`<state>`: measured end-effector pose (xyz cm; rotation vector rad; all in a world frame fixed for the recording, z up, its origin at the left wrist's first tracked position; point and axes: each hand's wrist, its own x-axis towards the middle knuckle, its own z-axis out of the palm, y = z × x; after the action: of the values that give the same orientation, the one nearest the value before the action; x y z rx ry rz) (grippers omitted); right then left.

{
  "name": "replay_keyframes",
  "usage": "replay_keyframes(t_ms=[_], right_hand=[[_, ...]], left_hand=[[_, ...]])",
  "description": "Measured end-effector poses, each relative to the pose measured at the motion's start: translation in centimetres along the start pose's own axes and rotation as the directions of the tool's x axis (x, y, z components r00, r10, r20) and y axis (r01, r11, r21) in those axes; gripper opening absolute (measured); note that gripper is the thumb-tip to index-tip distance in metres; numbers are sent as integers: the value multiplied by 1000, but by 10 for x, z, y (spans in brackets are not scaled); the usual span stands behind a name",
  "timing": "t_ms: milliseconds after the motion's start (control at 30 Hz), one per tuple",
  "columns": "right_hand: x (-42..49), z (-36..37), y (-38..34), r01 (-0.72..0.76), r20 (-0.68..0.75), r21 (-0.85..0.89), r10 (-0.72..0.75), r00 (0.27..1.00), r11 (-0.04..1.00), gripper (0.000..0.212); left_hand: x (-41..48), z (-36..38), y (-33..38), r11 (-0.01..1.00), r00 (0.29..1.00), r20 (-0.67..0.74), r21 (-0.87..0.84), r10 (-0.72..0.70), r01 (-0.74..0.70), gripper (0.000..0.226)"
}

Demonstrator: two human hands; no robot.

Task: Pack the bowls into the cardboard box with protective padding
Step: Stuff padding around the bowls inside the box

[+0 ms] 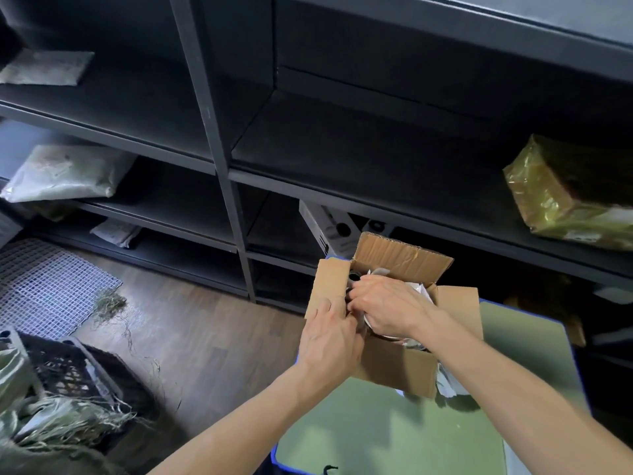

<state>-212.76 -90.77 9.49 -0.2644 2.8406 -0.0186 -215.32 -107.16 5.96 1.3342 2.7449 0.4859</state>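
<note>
An open cardboard box [394, 366] stands on a green table [387, 437], its flaps raised. Both of my hands reach into its left side. My left hand [329, 341] is at the box's left wall, fingers curled down inside against a bowl. My right hand [387, 308] lies over the bowl [387, 337], whose pale rim shows just below the hand, with fingers curled toward the left wall. White crumpled paper padding [419, 289] shows behind the right hand and spills out at the box's near right corner. A dark round object sits deep at the far left corner.
Dark metal shelving [219, 156] rises right behind the box, with a yellow-wrapped parcel [568, 197] at right and pale bags [68, 173] at left. A black crate [65, 368] with straw and a white grid mat [48, 289] lie on the wooden floor at left.
</note>
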Motion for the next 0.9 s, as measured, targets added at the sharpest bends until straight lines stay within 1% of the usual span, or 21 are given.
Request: replay_keyframes(t_ms=[100, 200, 267, 367, 433, 467, 533, 600, 667, 733, 800, 900], right_hand=[[-4, 3, 1, 12, -13, -20, -12, 1000, 1000, 37], [-4, 9, 5, -9, -6, -7, 9, 1000, 1000, 39], [-3, 9, 4, -21, 16, 14, 21, 1000, 1000, 35], [-1, -1, -7, -9, 64, 2, 9, 998, 1000, 24], [0, -5, -11, -9, 60, -14, 10, 998, 1000, 20], [-1, -6, -12, -10, 42, -14, 10, 999, 1000, 22], [-3, -6, -10, 1, -20, -2, -1, 1000, 1000, 36], [-10, -6, -5, 26, -105, 9, -25, 994, 1000, 48], [-22, -10, 1, 11, -200, 1, -11, 980, 1000, 47], [-37, -15, 8, -43, -273, -14, 37, 961, 999, 41], [-51, -16, 13, -91, -336, 12, 90, 938, 996, 40], [-70, -13, 16, -126, -395, 53, 136, 909, 991, 40]], left_hand=[[0, -3, 0, 1000, 1000, 1, -25, 17, -17, 18], [-2, -2, -1, 999, 1000, 5, -24, 25, -24, 12], [-4, -4, -2, 999, 999, 22, -15, 50, -49, 14], [-4, -7, -5, 997, 997, 11, -21, 79, -79, 28], [-4, -9, -6, 996, 996, 25, -30, 90, -89, 28], [-5, -9, -7, 995, 995, 35, -42, 92, -91, 25], [-6, -9, -9, 993, 995, 34, -82, 93, -90, 24], [-5, -11, -11, 987, 995, -6, -122, 103, -103, 29], [-4, -13, -15, 983, 994, -43, -152, 100, -105, 29], [-2, -16, -21, 982, 996, -28, -167, 82, -86, 26], [1, -18, -23, 981, 996, -26, -173, 89, -92, 23], [1, -21, -12, 974, 992, -63, -191, 112, -123, 22]])
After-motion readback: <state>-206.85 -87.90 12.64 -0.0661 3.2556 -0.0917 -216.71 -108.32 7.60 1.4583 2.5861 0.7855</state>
